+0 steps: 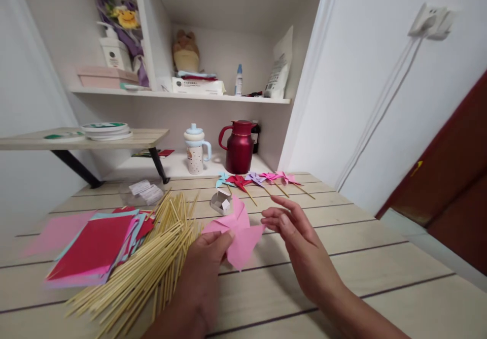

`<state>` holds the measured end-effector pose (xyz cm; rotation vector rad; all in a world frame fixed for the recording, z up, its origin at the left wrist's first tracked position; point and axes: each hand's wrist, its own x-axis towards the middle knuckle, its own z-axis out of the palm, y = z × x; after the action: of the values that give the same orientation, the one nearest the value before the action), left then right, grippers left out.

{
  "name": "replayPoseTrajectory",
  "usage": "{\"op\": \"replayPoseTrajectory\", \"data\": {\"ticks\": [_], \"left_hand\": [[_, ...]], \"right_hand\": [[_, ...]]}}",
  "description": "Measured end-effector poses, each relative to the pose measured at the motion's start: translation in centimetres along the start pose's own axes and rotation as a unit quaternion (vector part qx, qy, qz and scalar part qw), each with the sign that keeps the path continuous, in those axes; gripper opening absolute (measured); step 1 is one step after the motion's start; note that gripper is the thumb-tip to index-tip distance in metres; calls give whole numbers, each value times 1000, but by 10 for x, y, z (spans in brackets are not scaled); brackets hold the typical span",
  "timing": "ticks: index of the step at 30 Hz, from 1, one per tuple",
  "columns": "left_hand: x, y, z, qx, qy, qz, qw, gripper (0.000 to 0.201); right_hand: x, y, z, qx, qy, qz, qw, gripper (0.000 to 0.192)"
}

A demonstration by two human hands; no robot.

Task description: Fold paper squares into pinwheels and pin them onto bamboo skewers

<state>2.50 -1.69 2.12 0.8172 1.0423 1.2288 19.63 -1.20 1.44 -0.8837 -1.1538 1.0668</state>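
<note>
— Where's your pinwheel?
— Your left hand (205,258) pinches the pink pinwheel (238,235) above the table (380,258); your right hand (292,232) is open beside it, holding nothing.
— How far along?
— It looks folded but has no stick. Five finished ones (262,180) lie behind; sticks (152,263) and paper (95,247) remain.
</note>
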Motion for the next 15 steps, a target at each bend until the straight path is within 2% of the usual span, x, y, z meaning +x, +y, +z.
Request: {"op": "replayPoseTrajectory", "data": {"ticks": [4,9,11,15], "left_hand": [[5,7,-6,-87,-4,8,996,18],[7,14,-8,-150,-26,-20,988,13],[6,15,-7,-164,-31,-34,985,15],[2,14,-4,-177,-66,-34,981,15]], "right_hand": [[0,6,-5,-138,-30,-108,984,44],[-1,13,-2,-299,-69,-268,913,43],[-1,14,-1,-317,-84,-285,901,43],[0,13,1,-293,-96,-271,912,31]]}}
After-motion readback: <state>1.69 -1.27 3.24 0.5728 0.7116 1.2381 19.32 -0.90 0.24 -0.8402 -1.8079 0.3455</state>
